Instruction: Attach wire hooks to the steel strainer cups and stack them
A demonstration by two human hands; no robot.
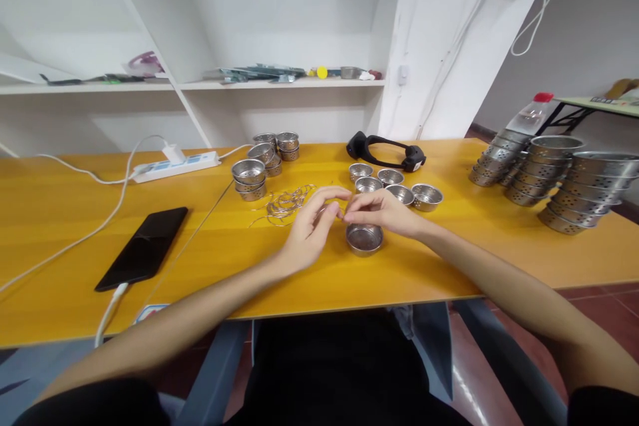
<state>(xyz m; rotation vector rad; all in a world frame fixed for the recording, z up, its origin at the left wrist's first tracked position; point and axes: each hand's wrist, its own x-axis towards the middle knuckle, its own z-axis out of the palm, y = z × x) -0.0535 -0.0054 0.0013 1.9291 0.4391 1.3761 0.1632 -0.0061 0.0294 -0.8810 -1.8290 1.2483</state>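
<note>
Left grip (309,233) and right grip (380,211) come together nearly fingertip to fingertip, fingers bent toward thumbs; whether either pinches anything, I cannot tell. Just below the right grip, on its near side, a metal cup (365,241) sits upright on the worktop (299,293), its far rim partly hidden by the fingers. Just beyond the left grip, to its left, lies a loose tangle of thin wires (287,205); farther past it stand stacked perforated cups (263,152). Near the right grip, on its far side, is a cluster of five small cups (391,178), with a black band-shaped device (413,158) behind. Well right of both grips rise taller cup stacks (539,170) and a red-capped bottle (529,118). Well left lie a black phone (144,246) and a white power strip (190,164).
</note>
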